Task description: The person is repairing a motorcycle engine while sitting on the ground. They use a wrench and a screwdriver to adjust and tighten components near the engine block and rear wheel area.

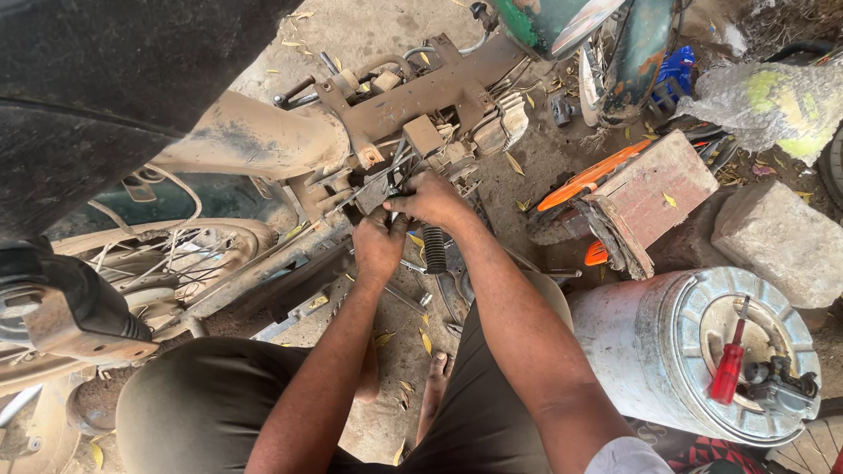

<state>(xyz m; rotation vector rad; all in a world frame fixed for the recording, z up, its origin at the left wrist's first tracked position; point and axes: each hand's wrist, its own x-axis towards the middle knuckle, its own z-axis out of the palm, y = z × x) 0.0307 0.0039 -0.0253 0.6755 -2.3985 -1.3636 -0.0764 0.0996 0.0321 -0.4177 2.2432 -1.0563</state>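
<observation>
Both hands met at the middle of a stripped motorcycle frame (263,140), a dusty, rust-brown body of metal with a rounded tube on the left and a flat, angular bracket plate (421,92) bolted across its top. The left hand (379,246) was closed around a dark metal part (373,193) low on the frame, its fingers curled tight on it. The right hand (430,200) lay just beside it, touching the same part from above with the fingers bent down; whether it truly gripped something I could not tell, because the fingertips were hidden. The part sat just under a small square box (423,136) on the frame. A black ribbed rubber sleeve (435,250) stood just below the right wrist.

To the right lay a rough red brick (654,189) with an orange-handled tool (588,180) against it, and a grey stone block (777,241) near it. A round, dull silver metal drum (667,342) lay on its side, and on its ribbed end rested a screwdriver with a red handle (729,369). The ground (369,31) was sandy, with dry yellow leaves
</observation>
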